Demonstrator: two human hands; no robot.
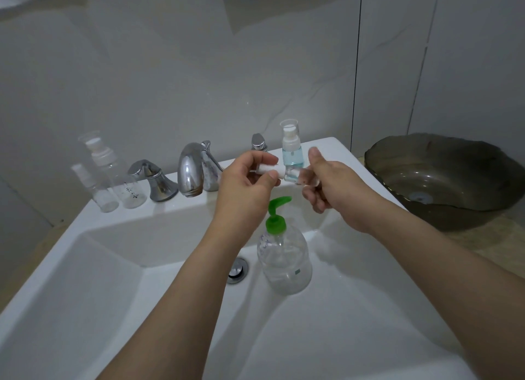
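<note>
The person is holding a small clear bottle point(297, 175) in the air, lying approx. horizontal, above the back part of the sink point(113, 294) and just in front of the faucet point(191, 169) ledge. The left hand point(244, 186) is pinching the white spray top point(268, 169) w/ thumb and fingers curled round it. The right hand point(338, 186) is gripping the clear body, fingers wrapped under it. So both hands are together on the one bottle, one at each end. It is looking like a twisting step, opening or closing, but I cannot tell which.

Handling, as I am judging it: the bottle is seeming very light, thin plastic, stiff enough but easy to squeeze. A little bluish liquid seems to be sitting near the neck, so tilting w/ a loose top could be spilling it. The wall is smooth and perhaps wet, i.e. slippery. Best hold: round the body w/ the whole fingers, not too hard, and the top by its ribbed collar, not by the nozzle.

A blue bottle point(292, 149) is standing upright on the ledge behind the hands. A green pump bottle point(284, 260) is standing inside the basin, below them. Two empty bottles point(113, 169) are at the left of the ledge, and a dark bowl point(443, 180) is at the right.
</note>
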